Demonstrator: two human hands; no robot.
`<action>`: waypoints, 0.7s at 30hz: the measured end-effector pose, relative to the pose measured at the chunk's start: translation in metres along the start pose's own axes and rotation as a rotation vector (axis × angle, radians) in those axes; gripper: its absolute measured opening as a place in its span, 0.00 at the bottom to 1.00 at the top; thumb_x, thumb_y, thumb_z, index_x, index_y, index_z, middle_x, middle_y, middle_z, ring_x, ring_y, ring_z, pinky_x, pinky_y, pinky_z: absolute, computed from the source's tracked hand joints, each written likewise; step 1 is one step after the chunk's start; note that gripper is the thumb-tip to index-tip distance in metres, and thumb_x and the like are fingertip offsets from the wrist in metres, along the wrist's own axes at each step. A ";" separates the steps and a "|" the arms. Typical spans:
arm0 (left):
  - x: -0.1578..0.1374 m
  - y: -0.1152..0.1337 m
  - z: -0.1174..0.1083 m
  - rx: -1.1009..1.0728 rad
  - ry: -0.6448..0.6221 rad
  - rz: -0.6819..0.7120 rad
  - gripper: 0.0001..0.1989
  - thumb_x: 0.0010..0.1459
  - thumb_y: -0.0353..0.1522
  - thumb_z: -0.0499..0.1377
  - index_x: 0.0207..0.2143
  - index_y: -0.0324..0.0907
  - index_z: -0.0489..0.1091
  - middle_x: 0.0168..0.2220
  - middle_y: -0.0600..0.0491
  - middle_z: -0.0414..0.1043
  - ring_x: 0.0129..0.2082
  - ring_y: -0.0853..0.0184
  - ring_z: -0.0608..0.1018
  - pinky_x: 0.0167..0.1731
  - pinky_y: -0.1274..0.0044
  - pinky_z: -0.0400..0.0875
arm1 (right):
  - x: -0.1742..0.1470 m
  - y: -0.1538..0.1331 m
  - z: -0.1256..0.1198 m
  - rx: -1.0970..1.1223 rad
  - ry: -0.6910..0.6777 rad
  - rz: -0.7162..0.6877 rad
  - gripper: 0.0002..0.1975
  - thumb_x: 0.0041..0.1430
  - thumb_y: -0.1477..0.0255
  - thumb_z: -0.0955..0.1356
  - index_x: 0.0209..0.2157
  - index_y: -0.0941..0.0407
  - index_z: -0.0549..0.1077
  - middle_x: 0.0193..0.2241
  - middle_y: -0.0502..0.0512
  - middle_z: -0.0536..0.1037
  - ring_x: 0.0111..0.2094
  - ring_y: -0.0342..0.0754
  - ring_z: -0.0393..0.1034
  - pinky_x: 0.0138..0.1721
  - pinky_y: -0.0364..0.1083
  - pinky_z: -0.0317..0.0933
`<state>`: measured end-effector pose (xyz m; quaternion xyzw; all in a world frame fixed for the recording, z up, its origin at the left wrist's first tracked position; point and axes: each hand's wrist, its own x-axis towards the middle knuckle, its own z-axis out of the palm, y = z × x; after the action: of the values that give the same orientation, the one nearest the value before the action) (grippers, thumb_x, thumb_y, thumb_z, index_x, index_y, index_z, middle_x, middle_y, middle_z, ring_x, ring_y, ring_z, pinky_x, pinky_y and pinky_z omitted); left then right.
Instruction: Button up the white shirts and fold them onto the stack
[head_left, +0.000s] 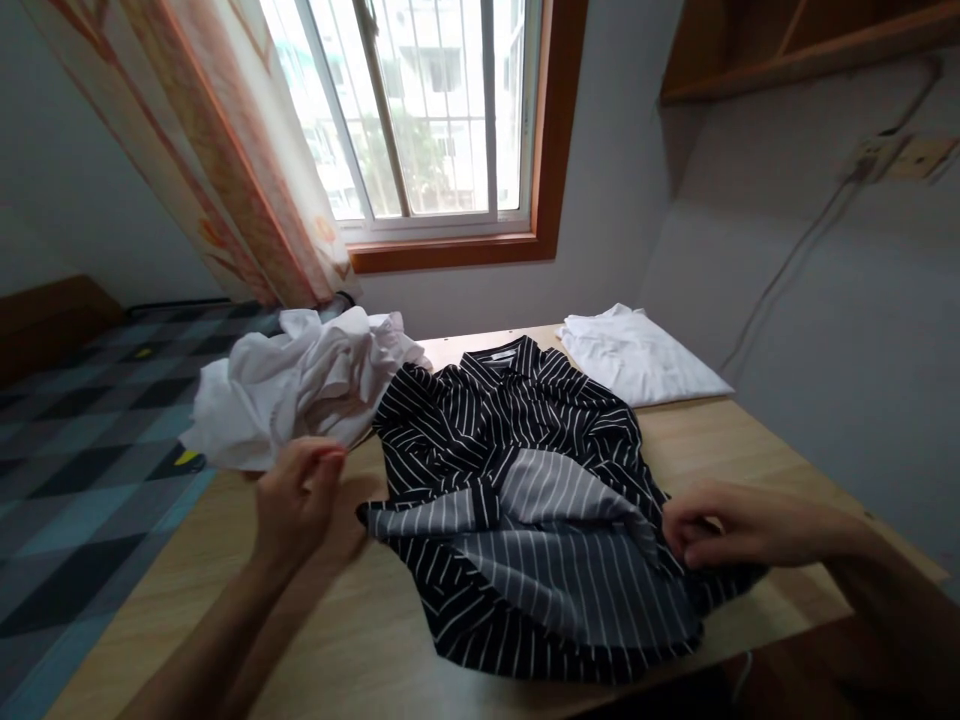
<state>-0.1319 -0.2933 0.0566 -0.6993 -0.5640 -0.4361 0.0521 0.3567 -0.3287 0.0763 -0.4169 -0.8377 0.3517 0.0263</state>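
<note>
A black shirt with white stripes (517, 410) lies on the wooden table, its collar toward the window. Its lower part is turned over in folds, showing the greyish inner side of the cloth. My right hand (716, 525) is closed on the shirt's right edge near the hem, the fingers curled under. To the left of the shirt, my left hand (300, 490) hovers with curled fingers, and I see no cloth in it. A gap separates it from the shirt's pointed left corner. Behind the left hand sits a crumpled heap of white clothes (300, 375).
At the table's (750, 450) far right corner lies a folded white garment (637, 355). A bed with a checked cover (67, 450) adjoins the left side. Beyond are a window (442, 120) and a curtain (247, 170). A cable (780, 270) runs down the right wall.
</note>
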 end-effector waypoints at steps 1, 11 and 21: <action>-0.001 0.011 0.006 -0.029 -0.158 0.095 0.14 0.61 0.43 0.53 0.37 0.42 0.71 0.38 0.50 0.76 0.40 0.63 0.76 0.41 0.71 0.71 | 0.008 -0.005 0.000 -0.022 0.023 0.004 0.14 0.60 0.58 0.67 0.34 0.54 0.77 0.25 0.51 0.73 0.27 0.45 0.67 0.28 0.43 0.61; -0.010 0.071 0.089 0.139 -0.916 0.483 0.16 0.59 0.40 0.60 0.47 0.41 0.68 0.41 0.49 0.75 0.41 0.60 0.77 0.40 0.70 0.70 | 0.138 0.033 0.008 -0.382 0.412 -0.053 0.25 0.54 0.81 0.68 0.53 0.51 0.70 0.54 0.59 0.70 0.53 0.52 0.65 0.54 0.51 0.60; 0.029 0.036 0.081 0.451 -0.377 0.295 0.09 0.64 0.29 0.49 0.40 0.40 0.69 0.32 0.48 0.74 0.29 0.64 0.75 0.26 0.75 0.64 | 0.193 0.064 -0.008 -0.130 1.031 0.197 0.13 0.57 0.80 0.58 0.38 0.56 0.71 0.35 0.58 0.78 0.37 0.51 0.71 0.42 0.47 0.62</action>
<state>-0.0580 -0.2384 0.0415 -0.8127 -0.5388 -0.1508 0.1626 0.2773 -0.1602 -0.0045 -0.6131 -0.6931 0.0491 0.3759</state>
